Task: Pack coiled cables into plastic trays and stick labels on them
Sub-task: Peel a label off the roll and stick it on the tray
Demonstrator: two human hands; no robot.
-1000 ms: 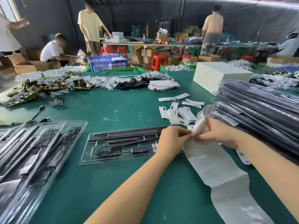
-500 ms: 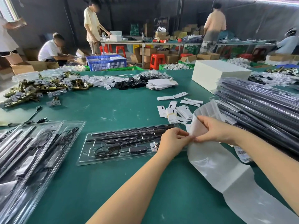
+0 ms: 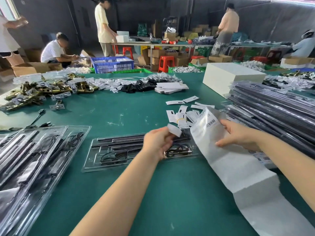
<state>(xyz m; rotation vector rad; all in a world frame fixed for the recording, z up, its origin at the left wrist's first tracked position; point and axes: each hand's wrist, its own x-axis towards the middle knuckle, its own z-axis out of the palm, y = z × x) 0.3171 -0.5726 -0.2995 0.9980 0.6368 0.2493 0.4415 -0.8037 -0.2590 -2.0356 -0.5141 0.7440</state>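
Observation:
A clear plastic tray [image 3: 109,159] with black rods and a coiled black cable [image 3: 177,149] lies on the green table in front of me. My left hand [image 3: 158,143] hovers over the tray's right part and pinches a white label [image 3: 174,130], peeled off and blurred. My right hand [image 3: 238,135] holds the long white label backing strip [image 3: 238,167], which runs down toward the lower right; one barcode label [image 3: 211,123] sits near its top.
A stack of packed trays [image 3: 272,114] rises at the right, more packed trays [image 3: 25,159] lie at the left. Loose white cards [image 3: 182,114], a white box [image 3: 230,77], brass hardware [image 3: 42,91] and black parts [image 3: 136,86] fill the far table. Several people work behind.
My hands, together on the strip before, have come apart. The left hand has pulled a label free and moved left over the tray; the right hand keeps the strip.

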